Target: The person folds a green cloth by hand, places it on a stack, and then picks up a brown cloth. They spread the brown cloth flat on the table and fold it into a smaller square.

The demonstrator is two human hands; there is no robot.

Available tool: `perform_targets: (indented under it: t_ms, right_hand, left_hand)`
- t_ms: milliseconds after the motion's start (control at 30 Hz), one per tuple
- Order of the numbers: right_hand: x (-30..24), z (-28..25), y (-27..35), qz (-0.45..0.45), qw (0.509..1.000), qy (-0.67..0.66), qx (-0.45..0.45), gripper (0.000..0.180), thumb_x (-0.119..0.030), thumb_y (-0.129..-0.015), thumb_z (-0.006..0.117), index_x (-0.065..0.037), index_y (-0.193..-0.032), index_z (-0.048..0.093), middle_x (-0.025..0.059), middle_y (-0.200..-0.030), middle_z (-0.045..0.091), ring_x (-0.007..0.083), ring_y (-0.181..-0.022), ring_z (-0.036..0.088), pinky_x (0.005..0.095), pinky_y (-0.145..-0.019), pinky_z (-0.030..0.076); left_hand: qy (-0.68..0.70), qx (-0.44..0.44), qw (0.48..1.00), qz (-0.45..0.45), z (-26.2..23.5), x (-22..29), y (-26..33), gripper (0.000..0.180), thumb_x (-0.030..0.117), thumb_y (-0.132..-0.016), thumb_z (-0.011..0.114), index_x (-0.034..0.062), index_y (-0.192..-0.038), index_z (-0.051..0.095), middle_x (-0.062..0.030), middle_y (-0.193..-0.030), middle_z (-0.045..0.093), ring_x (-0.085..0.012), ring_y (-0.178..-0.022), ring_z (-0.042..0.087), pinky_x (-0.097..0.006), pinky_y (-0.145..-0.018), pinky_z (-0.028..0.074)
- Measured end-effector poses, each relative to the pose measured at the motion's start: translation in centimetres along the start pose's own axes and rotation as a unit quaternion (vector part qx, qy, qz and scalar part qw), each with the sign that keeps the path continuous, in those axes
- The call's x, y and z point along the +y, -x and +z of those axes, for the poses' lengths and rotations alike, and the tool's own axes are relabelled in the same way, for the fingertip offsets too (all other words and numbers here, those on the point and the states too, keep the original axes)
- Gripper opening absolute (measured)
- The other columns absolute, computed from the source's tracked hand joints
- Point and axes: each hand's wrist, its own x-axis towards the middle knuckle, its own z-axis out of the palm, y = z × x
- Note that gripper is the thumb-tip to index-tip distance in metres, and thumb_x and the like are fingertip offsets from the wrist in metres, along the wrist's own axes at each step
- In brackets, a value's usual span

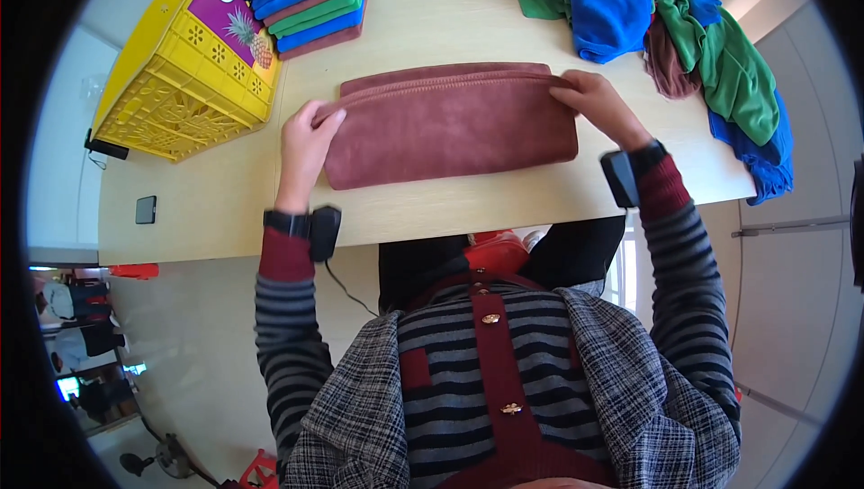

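Thumb and fingers of the left hand pinch the upper left corner of a brown cloth, and those of the right hand pinch its upper right, so neither is nearer. The cloth lies between these 2 grips, upper centre of the frame, on the pale table, its long axis running left to right; it looks plush to me, a folded strip stitched along its top edge.

Left hand, right hand grip ends of folded brown cloth on table; cloth stack beside yellow crate.
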Motion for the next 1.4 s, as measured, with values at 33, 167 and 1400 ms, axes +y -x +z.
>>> perform_targets:
  t_ms: [33,167,1400]
  right_hand:
    - [0.7,0.3,-1.5,0.021,1.000,0.010,0.010,0.027,-0.020,-0.098,0.068,0.003,-0.110,0.071,0.0016,-0.088,0.072,0.0113,-0.081,0.064,0.0274,-0.078,0.053]
    - [4.2,2.2,-5.0,0.007,0.998,-0.023,0.066,0.028,-0.021,-0.097,0.069,0.003,-0.110,0.072,0.0033,-0.085,0.071,0.0116,-0.079,0.065,0.0276,-0.074,0.053]
    - [2.5,6.0,8.7,0.102,0.960,-0.224,0.136,0.042,-0.017,-0.101,0.065,-0.005,-0.141,0.057,-0.0042,-0.080,0.061,0.0041,-0.058,0.051,0.0215,-0.052,0.040]
  left_hand:
    - [0.000,0.004,1.000,0.001,0.6,-1.3,-1.3,0.019,0.015,-0.093,0.073,-0.0026,-0.098,0.068,-0.0053,-0.078,0.066,-0.0104,-0.074,0.060,-0.028,-0.069,0.050]
    - [-0.010,-0.041,0.997,-0.064,3.6,-4.5,-3.6,0.017,0.013,-0.095,0.073,-0.0027,-0.100,0.069,-0.0013,-0.086,0.069,-0.0059,-0.082,0.060,-0.025,-0.076,0.050]
    - [0.164,0.021,0.981,-0.106,1.9,-1.5,7.2,0.059,0.009,-0.093,0.074,0.0026,-0.147,0.050,-0.0028,-0.092,0.066,-0.0078,-0.081,0.059,-0.024,-0.072,0.049]
